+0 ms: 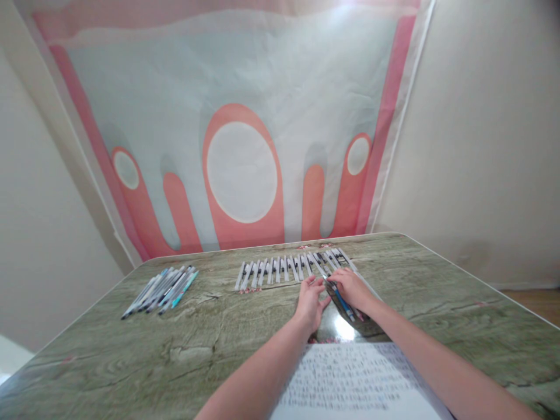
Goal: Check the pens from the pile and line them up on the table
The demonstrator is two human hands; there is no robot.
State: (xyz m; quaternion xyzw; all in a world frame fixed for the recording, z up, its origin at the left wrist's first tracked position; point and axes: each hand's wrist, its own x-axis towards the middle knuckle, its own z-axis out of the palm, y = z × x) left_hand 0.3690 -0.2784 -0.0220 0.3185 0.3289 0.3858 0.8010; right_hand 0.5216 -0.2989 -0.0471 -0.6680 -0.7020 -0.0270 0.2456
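Note:
My right hand [352,290] is closed with its fingertips around a slim pen near the right end of a row. Beneath that palm, a blue pen [345,304] and another pen lie slanting on the table, partly hidden. Close by on the left, my left hand [310,304] has its fingers apart, with the fingertips beside the held pen's end. I cannot tell whether they touch it. Beyond both hands stretches a row of pale pens or pen sleeves [277,270] with dark parts, laid side by side.
A loose pile of pens [161,290], a turquoise one among them, lies at the left of the wood-patterned table [184,356]. A sheet of handwritten paper [345,379] lies under my forearms. Behind the table hangs a pink and grey printed cloth [293,70].

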